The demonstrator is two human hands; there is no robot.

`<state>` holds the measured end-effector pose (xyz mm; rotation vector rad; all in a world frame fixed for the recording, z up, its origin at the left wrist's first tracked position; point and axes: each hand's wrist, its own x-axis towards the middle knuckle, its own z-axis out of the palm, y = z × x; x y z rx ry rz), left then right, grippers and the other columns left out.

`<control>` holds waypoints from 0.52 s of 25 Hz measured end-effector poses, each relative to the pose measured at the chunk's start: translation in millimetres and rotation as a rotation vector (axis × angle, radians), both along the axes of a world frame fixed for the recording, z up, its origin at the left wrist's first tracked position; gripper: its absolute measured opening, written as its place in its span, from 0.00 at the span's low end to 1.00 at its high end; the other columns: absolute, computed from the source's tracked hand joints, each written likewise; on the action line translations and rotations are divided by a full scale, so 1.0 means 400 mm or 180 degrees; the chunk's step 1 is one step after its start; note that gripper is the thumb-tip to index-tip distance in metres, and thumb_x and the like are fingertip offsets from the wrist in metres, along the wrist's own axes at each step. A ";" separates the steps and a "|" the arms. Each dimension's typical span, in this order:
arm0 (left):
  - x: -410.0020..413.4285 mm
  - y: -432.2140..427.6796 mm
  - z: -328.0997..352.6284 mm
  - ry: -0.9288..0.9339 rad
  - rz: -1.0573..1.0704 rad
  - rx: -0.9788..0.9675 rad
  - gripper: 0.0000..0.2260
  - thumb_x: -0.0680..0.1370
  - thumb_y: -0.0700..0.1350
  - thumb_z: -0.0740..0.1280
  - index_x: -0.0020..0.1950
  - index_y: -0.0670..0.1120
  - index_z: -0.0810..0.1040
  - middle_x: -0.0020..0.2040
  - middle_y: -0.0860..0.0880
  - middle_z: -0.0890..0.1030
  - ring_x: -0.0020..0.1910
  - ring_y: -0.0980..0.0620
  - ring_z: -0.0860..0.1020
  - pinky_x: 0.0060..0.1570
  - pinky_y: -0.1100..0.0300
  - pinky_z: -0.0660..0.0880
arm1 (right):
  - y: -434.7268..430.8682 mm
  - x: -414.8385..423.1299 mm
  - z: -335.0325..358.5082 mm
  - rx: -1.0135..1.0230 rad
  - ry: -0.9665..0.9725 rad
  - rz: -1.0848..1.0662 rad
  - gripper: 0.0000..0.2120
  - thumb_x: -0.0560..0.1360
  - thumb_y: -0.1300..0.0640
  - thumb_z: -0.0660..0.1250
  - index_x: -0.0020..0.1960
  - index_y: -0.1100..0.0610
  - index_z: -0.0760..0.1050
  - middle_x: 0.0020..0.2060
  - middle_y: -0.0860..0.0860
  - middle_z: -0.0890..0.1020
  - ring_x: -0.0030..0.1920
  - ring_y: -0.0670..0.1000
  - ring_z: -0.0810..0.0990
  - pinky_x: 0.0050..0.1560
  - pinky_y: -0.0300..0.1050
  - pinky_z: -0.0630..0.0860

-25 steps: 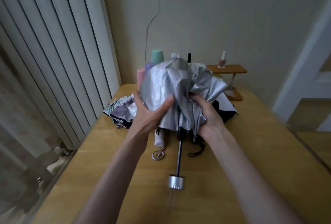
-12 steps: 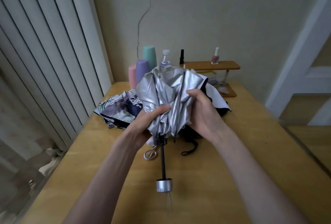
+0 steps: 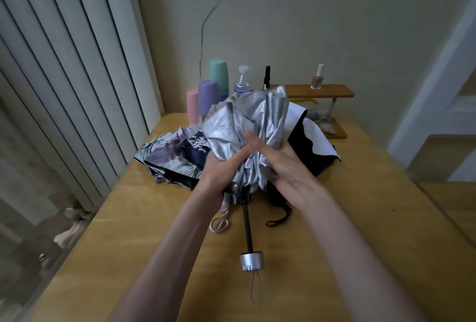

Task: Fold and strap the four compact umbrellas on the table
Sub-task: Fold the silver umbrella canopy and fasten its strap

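The left hand (image 3: 219, 167) and right hand (image 3: 280, 164) had just squeezed the crinkly silver umbrella (image 3: 244, 126) tighter, so strapping looked close.

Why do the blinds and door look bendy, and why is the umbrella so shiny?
Head view: the wide lens curves the blinds and door frame near the edges; the silver umbrella reflects soft room light; the corners look blurry.
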<state>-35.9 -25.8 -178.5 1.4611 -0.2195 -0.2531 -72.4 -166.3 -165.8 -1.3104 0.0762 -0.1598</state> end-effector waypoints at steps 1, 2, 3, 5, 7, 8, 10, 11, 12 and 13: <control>-0.006 -0.006 0.007 0.0047 -0.0168 0.0184 0.18 0.80 0.49 0.75 0.68 0.46 0.81 0.56 0.49 0.88 0.55 0.50 0.87 0.53 0.58 0.84 | 0.008 0.006 -0.003 -0.0013 0.0001 -0.0202 0.36 0.68 0.53 0.85 0.72 0.52 0.74 0.58 0.51 0.87 0.58 0.53 0.87 0.61 0.52 0.83; -0.010 -0.005 0.016 0.0147 -0.0363 0.0333 0.16 0.80 0.48 0.74 0.67 0.45 0.81 0.55 0.48 0.89 0.54 0.49 0.87 0.51 0.59 0.84 | 0.013 0.010 -0.006 0.0017 0.0014 -0.0433 0.31 0.70 0.58 0.83 0.70 0.53 0.76 0.56 0.52 0.88 0.55 0.53 0.88 0.55 0.49 0.84; -0.009 0.002 0.023 0.0228 -0.0549 0.0459 0.15 0.80 0.47 0.74 0.66 0.44 0.81 0.54 0.47 0.89 0.53 0.48 0.88 0.52 0.58 0.84 | 0.010 0.013 -0.012 0.0072 0.0032 -0.0590 0.26 0.72 0.62 0.81 0.68 0.55 0.78 0.54 0.53 0.89 0.52 0.53 0.89 0.50 0.47 0.85; 0.001 0.030 0.031 0.0203 -0.0844 0.0593 0.19 0.77 0.51 0.78 0.65 0.46 0.82 0.55 0.48 0.89 0.55 0.49 0.87 0.59 0.55 0.82 | 0.001 0.007 -0.015 0.0239 0.0021 -0.0685 0.20 0.75 0.66 0.77 0.64 0.56 0.80 0.52 0.55 0.89 0.50 0.54 0.89 0.45 0.44 0.85; 0.015 0.055 0.028 0.0129 -0.0863 0.0579 0.31 0.70 0.61 0.82 0.67 0.47 0.81 0.58 0.50 0.88 0.58 0.51 0.86 0.65 0.51 0.79 | -0.009 0.010 -0.018 0.0363 -0.0005 -0.0755 0.19 0.75 0.68 0.76 0.64 0.57 0.80 0.51 0.55 0.89 0.50 0.55 0.89 0.45 0.46 0.85; 0.017 0.059 0.024 0.0162 -0.0756 0.0449 0.35 0.68 0.62 0.83 0.68 0.47 0.80 0.59 0.50 0.88 0.59 0.51 0.86 0.67 0.49 0.79 | -0.008 0.009 -0.018 0.0434 -0.0004 -0.0754 0.19 0.75 0.67 0.76 0.64 0.58 0.81 0.51 0.55 0.89 0.51 0.56 0.89 0.46 0.47 0.86; 0.013 0.048 0.015 0.0229 -0.0604 0.0070 0.35 0.68 0.59 0.83 0.70 0.46 0.79 0.59 0.48 0.87 0.59 0.48 0.86 0.67 0.47 0.79 | 0.007 0.016 -0.023 0.0550 -0.0021 -0.0664 0.19 0.76 0.66 0.76 0.65 0.58 0.80 0.52 0.56 0.89 0.53 0.58 0.89 0.50 0.51 0.86; 0.009 0.039 0.011 0.0265 -0.0556 -0.0078 0.35 0.69 0.58 0.83 0.70 0.45 0.78 0.59 0.47 0.87 0.59 0.48 0.86 0.65 0.48 0.80 | 0.014 0.019 -0.030 0.0520 -0.0058 -0.0618 0.19 0.77 0.65 0.76 0.67 0.57 0.79 0.53 0.56 0.88 0.54 0.58 0.88 0.52 0.52 0.86; 0.005 0.032 0.011 0.0290 -0.0536 -0.0199 0.35 0.69 0.57 0.83 0.71 0.45 0.77 0.60 0.46 0.87 0.59 0.47 0.86 0.62 0.49 0.81 | 0.022 0.019 -0.034 0.0399 -0.0157 -0.0558 0.21 0.77 0.64 0.75 0.69 0.56 0.76 0.54 0.55 0.88 0.55 0.56 0.88 0.54 0.53 0.86; 0.003 0.027 0.010 0.0290 -0.0549 -0.0312 0.33 0.70 0.55 0.83 0.71 0.45 0.77 0.60 0.46 0.87 0.59 0.47 0.86 0.60 0.52 0.82 | 0.028 0.019 -0.041 0.0149 -0.0302 -0.0520 0.24 0.78 0.63 0.75 0.71 0.54 0.72 0.56 0.54 0.87 0.57 0.54 0.87 0.55 0.52 0.85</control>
